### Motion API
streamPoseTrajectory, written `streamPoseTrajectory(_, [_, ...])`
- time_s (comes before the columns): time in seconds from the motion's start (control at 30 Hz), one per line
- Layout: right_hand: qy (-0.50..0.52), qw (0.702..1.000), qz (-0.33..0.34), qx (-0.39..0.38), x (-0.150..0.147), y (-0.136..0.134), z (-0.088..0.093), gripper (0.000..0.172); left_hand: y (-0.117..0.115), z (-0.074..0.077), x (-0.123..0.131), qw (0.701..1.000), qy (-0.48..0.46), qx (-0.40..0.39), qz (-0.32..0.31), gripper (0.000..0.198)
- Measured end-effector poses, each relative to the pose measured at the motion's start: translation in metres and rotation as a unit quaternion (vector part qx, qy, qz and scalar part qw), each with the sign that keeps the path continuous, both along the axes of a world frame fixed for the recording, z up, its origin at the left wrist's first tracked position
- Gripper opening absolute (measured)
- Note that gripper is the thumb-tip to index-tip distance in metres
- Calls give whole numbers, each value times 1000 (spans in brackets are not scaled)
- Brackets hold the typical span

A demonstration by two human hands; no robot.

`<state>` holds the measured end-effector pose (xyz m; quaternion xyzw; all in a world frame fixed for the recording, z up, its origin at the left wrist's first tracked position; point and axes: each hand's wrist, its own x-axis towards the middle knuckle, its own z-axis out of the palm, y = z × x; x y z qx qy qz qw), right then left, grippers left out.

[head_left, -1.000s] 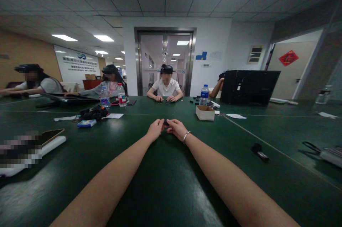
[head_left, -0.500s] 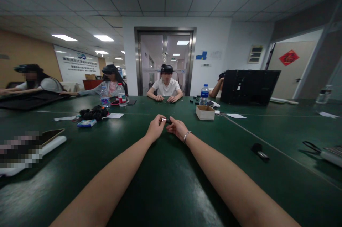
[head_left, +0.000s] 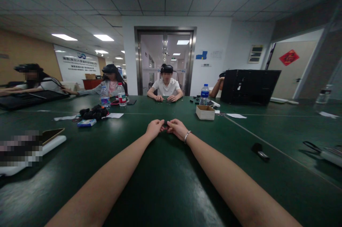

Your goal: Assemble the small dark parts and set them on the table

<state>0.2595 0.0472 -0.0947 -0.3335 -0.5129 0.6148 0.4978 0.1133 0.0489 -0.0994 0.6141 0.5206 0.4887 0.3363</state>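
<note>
Both my arms stretch forward over a dark green table (head_left: 165, 184). My left hand (head_left: 154, 128) and my right hand (head_left: 177, 127) meet at the middle, fingers curled and pinched on a small dark object (head_left: 166, 124) held between them. Only a sliver of that object shows, so I cannot name it. A bracelet sits on my right wrist (head_left: 186, 136).
A small cardboard box (head_left: 205, 112) stands beyond my hands to the right, a water bottle (head_left: 204, 95) behind it. A small black item (head_left: 258, 149) and scissors (head_left: 311, 145) lie right. Left are dark parts (head_left: 93, 112), bottles (head_left: 121, 95), a phone (head_left: 52, 135). Three people sit across; a black case (head_left: 248, 86) stands far right.
Half a second ago my hands were raised slightly with a small pale tip showing between the fingers; now they are lowered and closed together over the object. The person at far left shifted a black panel.
</note>
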Motion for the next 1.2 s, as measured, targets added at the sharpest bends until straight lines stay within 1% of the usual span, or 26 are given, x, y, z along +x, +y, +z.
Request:
streamPoseTrajectory(0.13, [1,1000,6,13,0,3,-3,29,1,-1,-5,999,41,-7,2,39])
streamPoseTrajectory(0.27, [5,999,34,35,1,5,-6,34,-1,0,-6,998,61,-25,0,44])
streamPoseTrajectory(0.43, [-2,997,57,47,2,6,-7,42,-3,2,-5,995,91,-37,15,48])
streamPoseTrajectory(0.53, [-3,999,36,36,2,6,-6,40,-3,1,-5,995,98,-15,22,48])
streamPoseTrajectory(0.63, [-16,1000,-1,19,0,6,-4,32,-3,-1,-4,994,96,36,29,45])
streamPoseTrajectory(0.7, [-24,1000,-11,14,-2,4,-1,28,-2,-2,-4,994,83,65,26,39])
streamPoseTrajectory(0.8, [-33,999,-6,5,-3,1,4,27,-3,-1,-2,993,45,106,14,28])
streamPoseTrajectory(0.93, [-31,999,-11,-24,-1,-3,10,32,-8,5,3,986,5,165,-12,17])
streamPoseTrajectory(1.0, [-31,999,-18,-33,0,-3,10,36,-11,8,5,984,-11,176,-24,14])
streamPoseTrajectory(1.1, [-30,999,-20,-35,0,-1,9,39,-10,10,7,981,-71,168,-66,17])
streamPoseTrajectory(1.17, [-27,999,-19,-35,0,0,8,38,-7,9,8,976,-128,155,-81,28])
streamPoseTrajectory(1.2, [-26,999,-19,-36,0,0,8,38,-6,8,9,975,-154,143,-74,34])
